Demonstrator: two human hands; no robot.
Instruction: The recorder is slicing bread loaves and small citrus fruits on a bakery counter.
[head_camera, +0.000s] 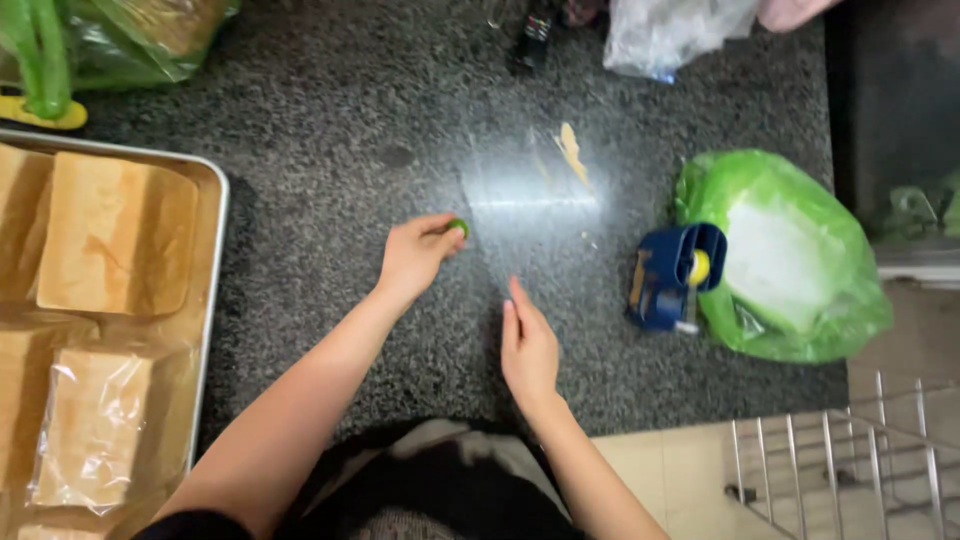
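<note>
My left hand (415, 255) rests on the dark speckled countertop (330, 180) and pinches a small green round thing (458, 226) between thumb and fingertips. My right hand (527, 345) lies just to its right, fingers straight and together, edge-on over the counter, holding nothing. A blue tape dispenser (668, 280) with a yellow core stands to the right of my right hand, against a green plastic bag (785, 255).
A metal tray (212, 260) at the left holds several bread loaves, some wrapped in clear plastic. Green bags sit at the top left, a clear bag (665, 35) at the top. A wire rack (850, 465) is at the lower right, past the counter edge.
</note>
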